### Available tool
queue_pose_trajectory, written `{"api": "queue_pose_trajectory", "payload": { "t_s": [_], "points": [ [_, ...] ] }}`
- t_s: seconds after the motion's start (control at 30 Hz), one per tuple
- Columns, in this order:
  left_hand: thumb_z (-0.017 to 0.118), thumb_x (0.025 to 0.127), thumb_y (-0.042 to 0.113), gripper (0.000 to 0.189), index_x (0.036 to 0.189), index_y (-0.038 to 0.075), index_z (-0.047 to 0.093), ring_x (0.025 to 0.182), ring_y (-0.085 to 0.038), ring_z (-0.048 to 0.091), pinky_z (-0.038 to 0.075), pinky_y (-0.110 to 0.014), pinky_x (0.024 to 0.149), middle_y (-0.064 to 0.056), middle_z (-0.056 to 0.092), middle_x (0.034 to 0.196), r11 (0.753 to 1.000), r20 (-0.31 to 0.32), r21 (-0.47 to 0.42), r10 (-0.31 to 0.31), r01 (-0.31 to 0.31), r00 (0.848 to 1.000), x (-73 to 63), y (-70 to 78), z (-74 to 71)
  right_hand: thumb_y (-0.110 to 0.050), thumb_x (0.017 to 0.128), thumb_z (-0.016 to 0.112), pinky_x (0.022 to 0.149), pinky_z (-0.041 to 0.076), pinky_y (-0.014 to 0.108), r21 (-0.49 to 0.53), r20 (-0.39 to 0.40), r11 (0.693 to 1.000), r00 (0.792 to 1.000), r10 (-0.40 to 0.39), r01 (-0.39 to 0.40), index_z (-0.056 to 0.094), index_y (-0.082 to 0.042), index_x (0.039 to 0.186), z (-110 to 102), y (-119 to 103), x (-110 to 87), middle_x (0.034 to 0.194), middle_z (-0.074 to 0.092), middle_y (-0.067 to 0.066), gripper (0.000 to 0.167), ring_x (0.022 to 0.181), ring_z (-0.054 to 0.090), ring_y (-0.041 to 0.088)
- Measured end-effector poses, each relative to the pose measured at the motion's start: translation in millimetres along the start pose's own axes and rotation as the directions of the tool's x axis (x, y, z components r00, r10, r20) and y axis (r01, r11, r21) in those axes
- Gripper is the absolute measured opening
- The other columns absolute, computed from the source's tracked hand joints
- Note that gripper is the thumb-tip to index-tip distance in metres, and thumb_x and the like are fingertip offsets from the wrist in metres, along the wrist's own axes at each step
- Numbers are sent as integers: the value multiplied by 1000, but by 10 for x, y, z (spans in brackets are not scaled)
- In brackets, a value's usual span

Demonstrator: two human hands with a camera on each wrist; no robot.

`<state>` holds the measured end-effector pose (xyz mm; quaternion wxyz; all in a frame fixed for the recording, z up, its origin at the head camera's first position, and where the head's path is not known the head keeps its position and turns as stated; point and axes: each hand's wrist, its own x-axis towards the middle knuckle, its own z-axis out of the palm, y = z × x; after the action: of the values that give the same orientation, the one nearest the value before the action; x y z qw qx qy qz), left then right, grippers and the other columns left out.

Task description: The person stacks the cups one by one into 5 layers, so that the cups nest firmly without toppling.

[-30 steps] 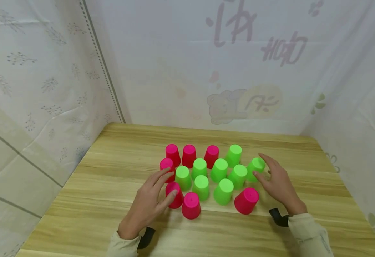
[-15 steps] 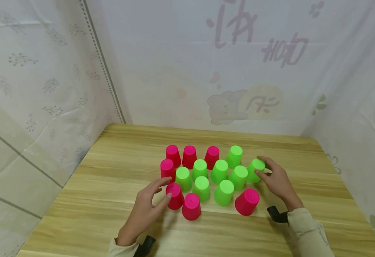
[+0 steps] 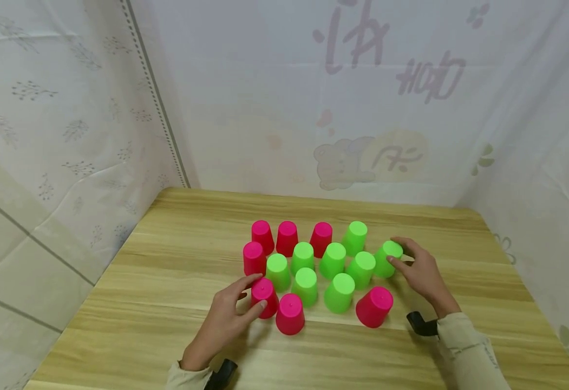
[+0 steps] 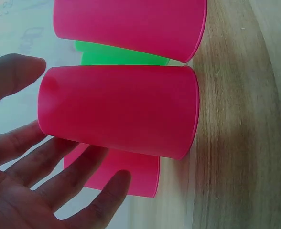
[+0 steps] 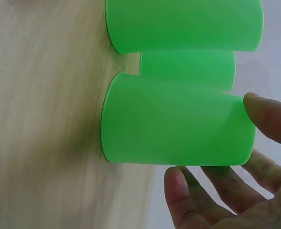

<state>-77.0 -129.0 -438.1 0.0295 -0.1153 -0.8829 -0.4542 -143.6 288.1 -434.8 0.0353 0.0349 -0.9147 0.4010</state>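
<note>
Pink and green cups stand upside down in a cluster on the wooden table [image 3: 167, 271]. My left hand [image 3: 223, 314] spans a pink cup [image 3: 263, 298] at the cluster's near left. In the left wrist view its thumb tip lies close to the cup's narrow end, and the loosely spread fingers [image 4: 73, 171] reach along the other side. At the right end, my right hand [image 3: 423, 273] holds a green cup [image 3: 386, 260] between thumb and fingers. The right wrist view shows the thumb [image 5: 269, 114] on this cup's narrow end and the fingers against its opposite side.
Another pink cup [image 3: 290, 314] stands right beside the left-hand one. A separate pink cup [image 3: 374, 307] is at the near right. Several green cups [image 3: 340, 292] fill the middle, with pink cups [image 3: 287, 238] behind. A patterned cloth [image 3: 265, 108] hangs behind the table.
My left hand has come back toward me from above the left cups and now lies around the near-left pink cup. My right hand has closed in on the green cup. The cups look unmoved.
</note>
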Motion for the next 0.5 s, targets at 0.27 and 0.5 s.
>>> {"api": "queue_pose_trajectory", "payload": {
  "t_s": [0.27,0.5],
  "points": [
    [79,85,10,51,133,7,61,117,-24,67,58,-46,95,-3,70,127,999,24,-3,-42,42,999,9,6,4,-23,100,62,96,54,58,-16,-3,999,1000,-28,28,50,-1,141,-90,25,126,135,59,25,48,126,55,43],
    [79,84,9,48,130,9,63,115,-23,68,57,-46,97,-2,71,124,1000,18,0,-25,25,1000,-6,6,12,-30,101,61,102,48,64,6,52,1000,999,-15,14,48,0,142,-177,61,400,137,57,26,52,128,53,46]
  ]
}}
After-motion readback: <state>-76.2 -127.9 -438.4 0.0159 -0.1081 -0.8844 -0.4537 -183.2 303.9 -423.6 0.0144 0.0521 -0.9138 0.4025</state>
